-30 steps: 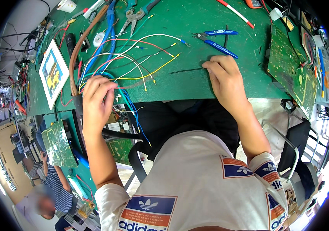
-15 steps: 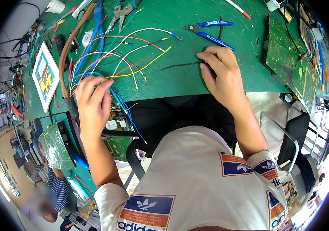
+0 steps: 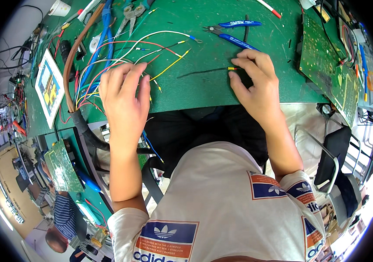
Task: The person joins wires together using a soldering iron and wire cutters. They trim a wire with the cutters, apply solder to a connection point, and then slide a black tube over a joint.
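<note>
My left hand (image 3: 125, 89) is curled over a fan of thin coloured wires (image 3: 127, 43), fingers bent around some of them. The tip of a red wire (image 3: 153, 59) pokes out past its fingertips. Exactly which wires it grips is hidden. Many of the wires end in small crimped tips. My right hand (image 3: 258, 85) hovers at the table's near side, thumb and forefinger apart. Between those fingertips shows the yellow end sleeve of a short black wire (image 3: 204, 72) lying on the green table. Just beyond that hand lie blue-handled flush cutters (image 3: 234, 32), jaws pointing left.
Crimping pliers (image 3: 130, 16) and a white cup (image 3: 59, 8) are at the back left. A picture card (image 3: 49, 87) lies at the left edge beside a thick brown cable (image 3: 69, 74). Large green circuit boards (image 3: 326, 65) stand at the right. A person in a striped shirt (image 3: 65, 216) sits lower left.
My left hand has moved right and farther over the wires, shifting several. My right hand has moved slightly right, uncovering the black wire's yellow end.
</note>
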The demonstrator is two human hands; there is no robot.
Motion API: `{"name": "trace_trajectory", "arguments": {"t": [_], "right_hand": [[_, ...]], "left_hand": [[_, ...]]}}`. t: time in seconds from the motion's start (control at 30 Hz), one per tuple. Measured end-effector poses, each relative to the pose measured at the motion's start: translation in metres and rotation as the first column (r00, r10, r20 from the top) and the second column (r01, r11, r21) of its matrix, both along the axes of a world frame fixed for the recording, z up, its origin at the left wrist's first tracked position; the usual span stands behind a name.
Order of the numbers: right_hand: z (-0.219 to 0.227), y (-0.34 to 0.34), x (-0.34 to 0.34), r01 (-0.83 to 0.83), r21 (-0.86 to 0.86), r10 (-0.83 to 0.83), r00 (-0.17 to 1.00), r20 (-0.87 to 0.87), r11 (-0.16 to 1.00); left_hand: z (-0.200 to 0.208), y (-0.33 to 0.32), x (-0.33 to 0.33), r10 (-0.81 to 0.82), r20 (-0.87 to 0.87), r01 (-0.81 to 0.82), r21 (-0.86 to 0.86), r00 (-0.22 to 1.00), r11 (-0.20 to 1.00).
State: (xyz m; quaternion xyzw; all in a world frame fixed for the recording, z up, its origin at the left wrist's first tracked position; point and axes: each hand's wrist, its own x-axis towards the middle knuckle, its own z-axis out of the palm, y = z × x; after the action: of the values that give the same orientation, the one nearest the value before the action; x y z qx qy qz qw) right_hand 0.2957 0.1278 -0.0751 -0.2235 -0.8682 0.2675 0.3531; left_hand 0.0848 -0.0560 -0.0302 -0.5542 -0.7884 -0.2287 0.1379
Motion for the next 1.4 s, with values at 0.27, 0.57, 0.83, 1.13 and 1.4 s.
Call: {"name": "trace_trajectory", "arguments": {"t": [0.27, 0.57, 0.83, 1.13, 1.4], "right_hand": [[-0.002, 0.0, -0.002, 0.017, 0.085, -0.022, 0.999, 0.048, 0.996], [0.003, 0.002, -0.004, -0.039, 0.094, 0.03, 0.996, 0.09, 0.995], [0.011, -0.018, -0.042, -0.324, -0.249, 0.29, 0.943, -0.162, 0.913], [-0.003, -0.037, -0.06, -0.37, -0.62, 0.221, 0.926, -0.306, 0.692], [-0.006, -0.039, -0.061, -0.321, -0.65, 0.157, 0.942, -0.298, 0.689]], "left_hand": [[-0.019, 0.018, 0.001, 0.112, -0.114, -0.118, -0.047, 0.987, 0.992], [-0.017, 0.008, 0.005, 0.045, 0.0, -0.045, 0.065, 0.999, 0.997], [-0.012, 0.0, 0.004, -0.052, 0.276, 0.006, 0.166, 0.96, 0.986], [-0.014, -0.004, 0.003, -0.141, 0.304, 0.101, 0.141, 0.942, 0.985], [-0.018, -0.003, 0.0, -0.188, 0.302, 0.15, 0.146, 0.934, 0.978]]}}
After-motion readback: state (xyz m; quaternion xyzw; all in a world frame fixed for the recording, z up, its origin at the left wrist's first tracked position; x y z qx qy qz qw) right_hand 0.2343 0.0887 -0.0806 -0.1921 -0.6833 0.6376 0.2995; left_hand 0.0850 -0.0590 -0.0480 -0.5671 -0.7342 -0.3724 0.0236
